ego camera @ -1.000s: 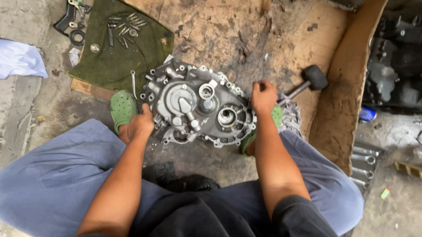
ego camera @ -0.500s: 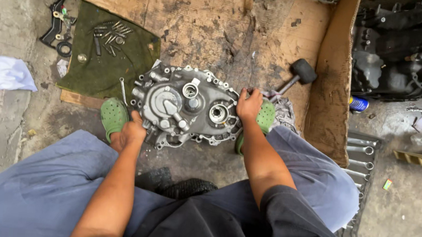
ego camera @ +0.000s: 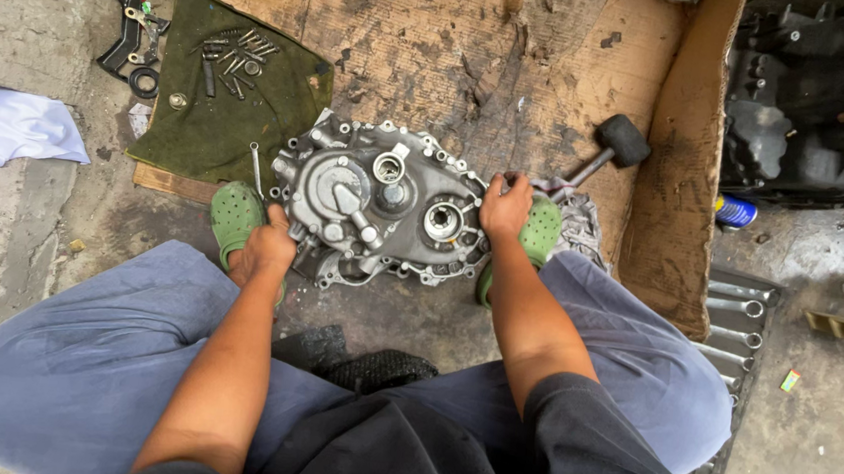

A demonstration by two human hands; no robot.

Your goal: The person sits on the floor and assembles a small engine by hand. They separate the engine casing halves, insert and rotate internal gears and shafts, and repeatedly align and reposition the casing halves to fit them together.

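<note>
A grey metal gearbox casing (ego camera: pixel 379 204) lies flat on dirty cardboard (ego camera: pixel 438 38) between my two green clogs. My left hand (ego camera: pixel 262 250) grips the casing's near left edge, beside the left clog (ego camera: pixel 235 217). My right hand (ego camera: pixel 505 205) holds the casing's right edge, close to a round bearing hole (ego camera: pixel 441 221). The right clog (ego camera: pixel 541 231) sits just right of that hand. My forearms reach down from blue trouser knees.
A black rubber mallet (ego camera: pixel 610 146) lies right of the casing. A green cloth (ego camera: pixel 227 101) with several bolts sits at upper left. A spanner set (ego camera: pixel 731 322) lies at right, a dark engine part (ego camera: pixel 814 97) at upper right, white rag (ego camera: pixel 4 129) at left.
My right hand has slid from the casing's upper right corner down to its right edge. The view has shifted slightly; the left hand keeps its hold on the near left edge.
</note>
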